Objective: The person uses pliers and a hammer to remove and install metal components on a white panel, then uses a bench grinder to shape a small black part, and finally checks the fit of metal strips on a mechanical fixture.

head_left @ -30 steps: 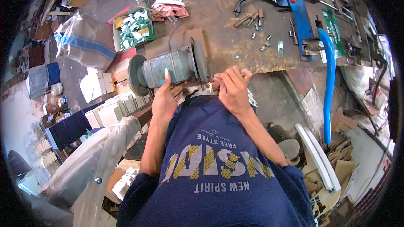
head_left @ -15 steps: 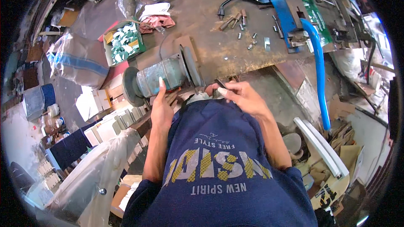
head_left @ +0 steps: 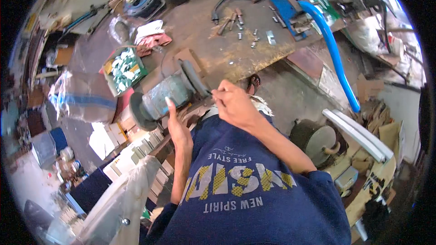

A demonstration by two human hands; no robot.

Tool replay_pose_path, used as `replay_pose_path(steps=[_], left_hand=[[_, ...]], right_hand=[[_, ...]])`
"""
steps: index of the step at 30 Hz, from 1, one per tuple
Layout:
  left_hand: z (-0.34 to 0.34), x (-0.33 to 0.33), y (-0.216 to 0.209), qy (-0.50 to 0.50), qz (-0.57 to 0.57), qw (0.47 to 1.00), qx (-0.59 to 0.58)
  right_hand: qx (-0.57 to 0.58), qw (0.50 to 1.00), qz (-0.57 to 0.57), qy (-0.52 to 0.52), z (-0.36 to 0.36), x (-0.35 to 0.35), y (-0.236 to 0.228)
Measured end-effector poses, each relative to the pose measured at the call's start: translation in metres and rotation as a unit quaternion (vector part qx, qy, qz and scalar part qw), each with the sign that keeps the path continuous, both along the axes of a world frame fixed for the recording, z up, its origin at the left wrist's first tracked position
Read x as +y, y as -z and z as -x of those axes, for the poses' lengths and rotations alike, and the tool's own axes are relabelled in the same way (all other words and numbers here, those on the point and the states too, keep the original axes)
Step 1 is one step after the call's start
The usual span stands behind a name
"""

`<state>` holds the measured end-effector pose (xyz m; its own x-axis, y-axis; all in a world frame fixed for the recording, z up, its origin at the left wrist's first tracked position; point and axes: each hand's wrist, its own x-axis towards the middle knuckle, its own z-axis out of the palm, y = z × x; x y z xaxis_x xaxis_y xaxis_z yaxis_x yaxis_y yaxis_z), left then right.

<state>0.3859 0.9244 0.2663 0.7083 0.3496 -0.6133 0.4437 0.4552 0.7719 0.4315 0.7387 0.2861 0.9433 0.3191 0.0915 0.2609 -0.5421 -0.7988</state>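
A bench grinder with a worn blue-grey body (head_left: 160, 97) stands at the near edge of the workbench (head_left: 195, 22). It has a wheel at each end. My left hand (head_left: 178, 126) lies against the near side of its body, thumb pointing up and fingers stretched out, partly hidden by the hand itself. My right hand (head_left: 234, 103) is closed in a pinch just right of the right-hand wheel (head_left: 194, 79). A small dark tip pokes out of the fingers toward that wheel; what it belongs to is covered, and contact with the wheel cannot be made out.
Behind the grinder are an open box of green and white pieces (head_left: 125, 70) and folded cloths (head_left: 152, 36). Small metal parts (head_left: 255, 41) and wooden-handled tools (head_left: 237, 17) lie on the bench. A blue curved lever (head_left: 334, 54) juts out at right. A dark lidded pot (head_left: 313, 138) stands below.
My right hand has moved left and up to the wheel, closing more tightly round the dark piece it held. My left hand stays at the grinder. The whole view has swung somewhat.
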Motion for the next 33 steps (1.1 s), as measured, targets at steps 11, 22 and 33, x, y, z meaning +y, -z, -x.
replay_pose_path(steps=[11, 22, 33], left_hand=[[0.026, -0.008, -0.007, 0.212, 0.089, 0.969, 0.086], [-0.045, -0.208, -0.056, 0.546, -0.09, 0.781, -0.29], [-0.004, -0.363, -0.068, 0.767, -0.112, 0.59, -0.228]], right_hand=[[-0.097, 0.995, 0.004, -0.001, 0.0, -0.007, -0.017], [-0.074, 0.823, -0.339, 0.449, 0.085, -0.179, -0.052], [-0.119, 0.746, -0.313, 0.576, 0.191, -0.297, -0.04]])
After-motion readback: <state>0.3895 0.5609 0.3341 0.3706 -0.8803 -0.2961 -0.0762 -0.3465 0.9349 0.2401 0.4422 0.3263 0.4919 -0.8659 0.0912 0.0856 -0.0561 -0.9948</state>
